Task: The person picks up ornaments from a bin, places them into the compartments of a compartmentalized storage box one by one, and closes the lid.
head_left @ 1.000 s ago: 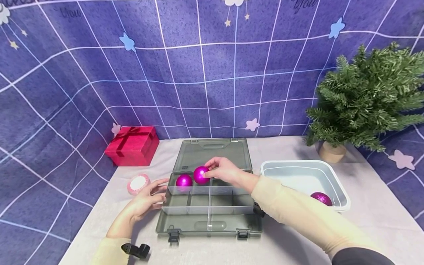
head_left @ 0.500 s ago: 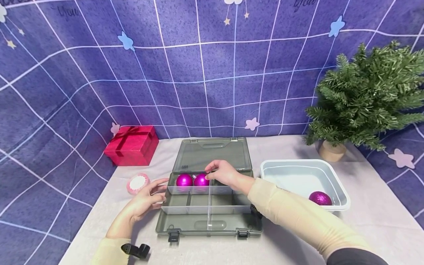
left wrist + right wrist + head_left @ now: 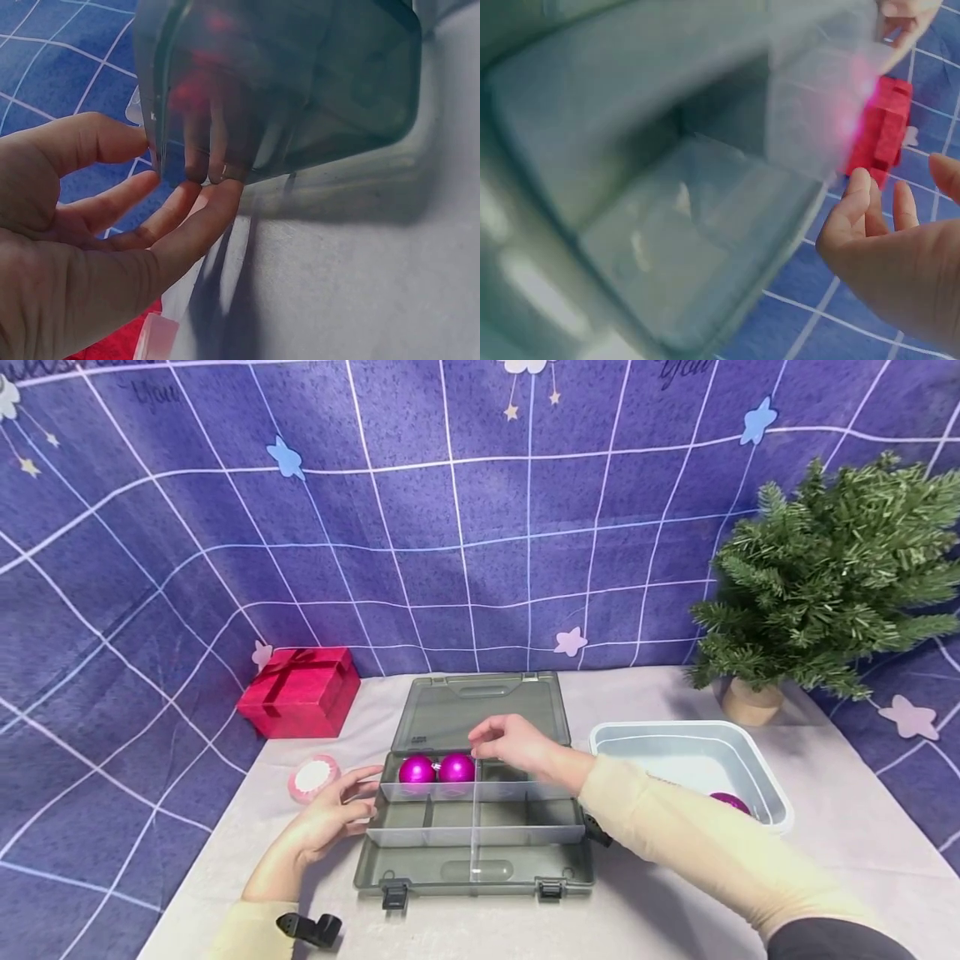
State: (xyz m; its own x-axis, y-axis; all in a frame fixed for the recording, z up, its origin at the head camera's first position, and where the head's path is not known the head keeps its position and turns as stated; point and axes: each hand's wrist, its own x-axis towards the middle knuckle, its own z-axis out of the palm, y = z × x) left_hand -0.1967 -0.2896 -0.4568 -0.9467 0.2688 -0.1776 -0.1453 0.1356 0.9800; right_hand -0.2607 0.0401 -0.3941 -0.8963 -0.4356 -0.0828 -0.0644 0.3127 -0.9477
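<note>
An open, see-through grey compartment box (image 3: 438, 860) lies on the table in the head view. Two shiny magenta ball ornaments, the left one (image 3: 417, 773) and the right one (image 3: 457, 771), sit side by side in its back left compartment. My right hand (image 3: 517, 747) hovers just right of them, above the back row, with loosely bent fingers and nothing held. In the right wrist view its fingertips (image 3: 861, 180) are apart from the box. At the box's left wall, my left hand (image 3: 326, 814) touches with its fingertips; the left wrist view shows those fingers (image 3: 214, 210) against the plastic.
A pale blue bin (image 3: 660, 739) stands to the right, holding a glittery magenta ball (image 3: 731, 800), partly covered by my sleeve. Behind it is a small artificial tree (image 3: 832, 577). A red gift box (image 3: 303, 693) and a pink-and-white round item (image 3: 313, 778) lie on the left.
My right hand has lowered the second magenta ball beside the first, let go of it, and drawn slightly up and right. The left hand has stayed at the box's side.
</note>
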